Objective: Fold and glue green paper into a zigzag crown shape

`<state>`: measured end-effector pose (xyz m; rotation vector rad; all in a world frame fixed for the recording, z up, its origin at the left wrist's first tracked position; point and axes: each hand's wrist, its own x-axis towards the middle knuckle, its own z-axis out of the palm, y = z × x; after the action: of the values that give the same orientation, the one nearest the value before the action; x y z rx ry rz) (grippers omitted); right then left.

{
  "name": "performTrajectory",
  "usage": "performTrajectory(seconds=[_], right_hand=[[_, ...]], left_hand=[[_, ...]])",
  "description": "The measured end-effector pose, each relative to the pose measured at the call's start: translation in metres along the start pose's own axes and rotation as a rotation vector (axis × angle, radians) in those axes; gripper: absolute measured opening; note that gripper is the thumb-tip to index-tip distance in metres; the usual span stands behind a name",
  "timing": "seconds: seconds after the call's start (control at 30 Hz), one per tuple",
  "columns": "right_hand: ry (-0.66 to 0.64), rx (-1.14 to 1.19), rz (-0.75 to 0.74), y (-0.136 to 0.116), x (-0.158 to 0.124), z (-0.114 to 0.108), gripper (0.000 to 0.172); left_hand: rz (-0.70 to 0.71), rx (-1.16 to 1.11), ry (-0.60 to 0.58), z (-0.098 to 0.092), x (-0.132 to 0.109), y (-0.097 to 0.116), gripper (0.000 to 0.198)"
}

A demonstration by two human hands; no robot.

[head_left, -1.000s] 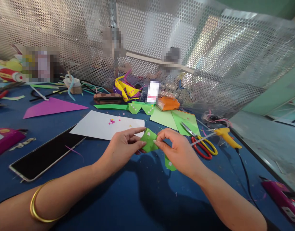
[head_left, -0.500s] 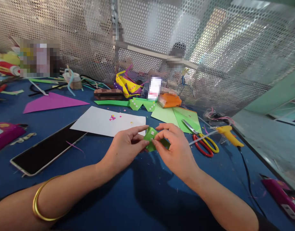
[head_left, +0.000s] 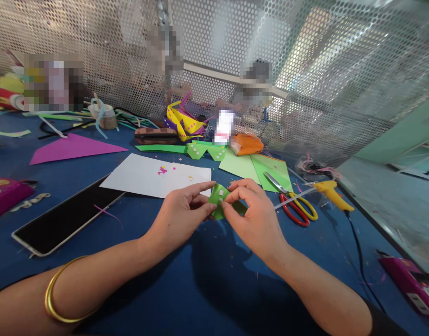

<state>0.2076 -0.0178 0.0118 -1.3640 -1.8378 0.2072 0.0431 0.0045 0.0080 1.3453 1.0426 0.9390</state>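
Pinched between the fingertips of both hands is a green craft-sheet piece (head_left: 217, 188) dotted with small white squares. My left hand (head_left: 179, 212) grips its left edge, thumb in front and fingers behind. On the other side, my right hand (head_left: 256, 217) is closed on the piece, its thumb and forefinger pressed at a white square; part of the piece lies hidden behind these fingers. Just beyond them rests a green glasses-shaped cut-out (head_left: 196, 150) with white squares. A white paper sheet (head_left: 137, 172) bearing tiny pink and yellow bits lies near my left hand.
Scissors (head_left: 294, 210) and a yellow glue gun (head_left: 335, 196) lie at the right, the gun's cord trailing toward me. A dark tablet-like slab (head_left: 64, 219) and a purple sheet (head_left: 74, 149) are at the left. A perforated metal screen (head_left: 214, 42) stands behind.
The view has shifted slightly. Both hands keep nearly the same hold on the green piece, with only a tiny movement of the fingers.
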Motion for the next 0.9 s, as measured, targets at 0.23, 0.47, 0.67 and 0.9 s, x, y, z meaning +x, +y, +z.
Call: performTrajectory(seconds=[0.23, 0.47, 0.67, 0.9], right_hand=[[-0.014, 0.026, 0.063, -0.0007, -0.0003, 0.0015, 0.012], [0.007, 0.055, 0.1, -0.0006, 0.0006, 0.0011, 0.014], [-0.081, 0.145, 0.283, -0.0022, 0.0052, -0.0031, 0.009], [-0.12, 0.302, 0.307, 0.0008, 0.0068, -0.0049, 0.009]], left_hand=[[0.006, 0.009, -0.01, 0.0005, -0.0001, -0.0013, 0.056], [0.014, 0.016, -0.007, -0.0007, 0.0004, 0.0017, 0.055], [-0.002, -0.001, -0.018, -0.0013, -0.0001, 0.001, 0.057], [-0.027, -0.027, -0.025, -0.0009, 0.0004, 0.001, 0.058]])
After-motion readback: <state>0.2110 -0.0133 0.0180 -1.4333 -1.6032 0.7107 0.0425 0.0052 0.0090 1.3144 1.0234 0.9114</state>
